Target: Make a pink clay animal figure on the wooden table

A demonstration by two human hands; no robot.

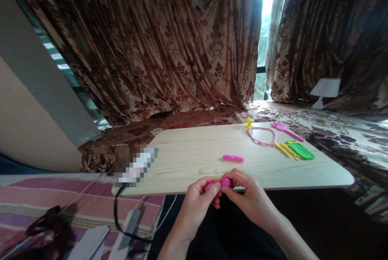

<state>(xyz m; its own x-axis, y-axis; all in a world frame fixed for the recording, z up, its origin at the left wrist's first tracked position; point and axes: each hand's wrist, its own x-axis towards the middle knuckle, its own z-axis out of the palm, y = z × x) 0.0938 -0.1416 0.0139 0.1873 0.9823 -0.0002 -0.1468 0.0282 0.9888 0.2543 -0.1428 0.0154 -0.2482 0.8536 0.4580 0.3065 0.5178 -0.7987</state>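
Between my two hands, just at the table's near edge, is a lump of bright pink modelling clay (225, 182). My left hand (200, 195) pinches its left part between thumb and fingers. The fingertips of my right hand (242, 187) press together on its right part. Some of the lump is covered by my fingers. Beyond my hands a pink clay roll (233, 158) lies on the pale wooden table (188, 151), touched by neither hand.
At the table's right lie a pink ring (262, 136), a yellow mushroom-like piece (249, 122), a pink hand-shaped piece (286, 130), yellow strips (286, 151) and a green flat piece (303, 151). A power strip (129, 227) with cables is at lower left; a white lamp (325, 90) stands behind.
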